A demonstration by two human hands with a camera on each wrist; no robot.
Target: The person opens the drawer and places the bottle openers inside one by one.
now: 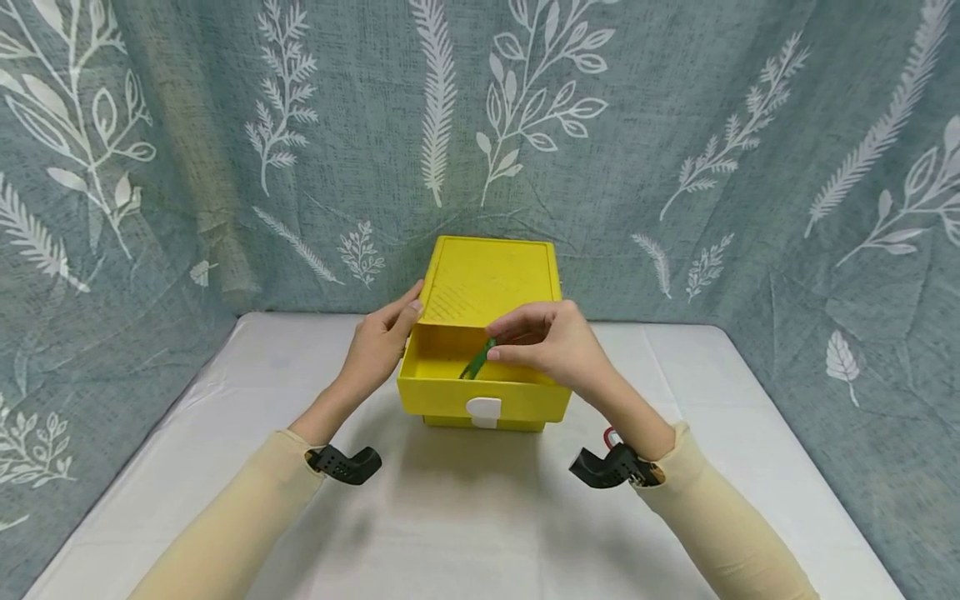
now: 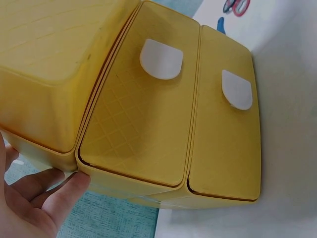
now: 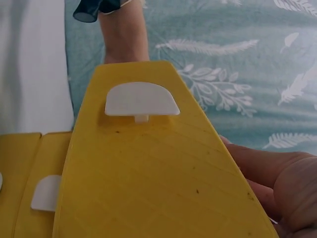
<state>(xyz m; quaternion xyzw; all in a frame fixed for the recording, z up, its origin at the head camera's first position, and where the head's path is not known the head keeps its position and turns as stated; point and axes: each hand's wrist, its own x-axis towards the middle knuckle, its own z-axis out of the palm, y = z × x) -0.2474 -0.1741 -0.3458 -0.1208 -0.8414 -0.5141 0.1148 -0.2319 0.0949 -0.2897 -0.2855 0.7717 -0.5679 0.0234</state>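
A yellow drawer box [image 1: 491,279] stands on the table, its top drawer [image 1: 427,398] pulled out. Inside that drawer, my right hand [image 1: 551,342] pinches a slim green item [image 1: 477,360] between thumb and fingers. The green item tilts, with a forked lower end; its exact kind is unclear. My left hand [image 1: 378,342] rests against the box's left side near the front edge, its fingertips [image 2: 69,191] touching the side wall in the left wrist view. In the right wrist view, the drawer front with its white handle [image 3: 141,99] hides the green item, and the right hand [image 3: 292,188] shows only partly.
Below the open drawer are closed drawers with white handles [image 2: 237,90]. Red-handled scissors [image 2: 241,6] and a small blue item [image 2: 221,25] lie on the white-covered table [image 1: 480,517] right of the box. A patterned curtain [image 1: 360,150] hangs behind.
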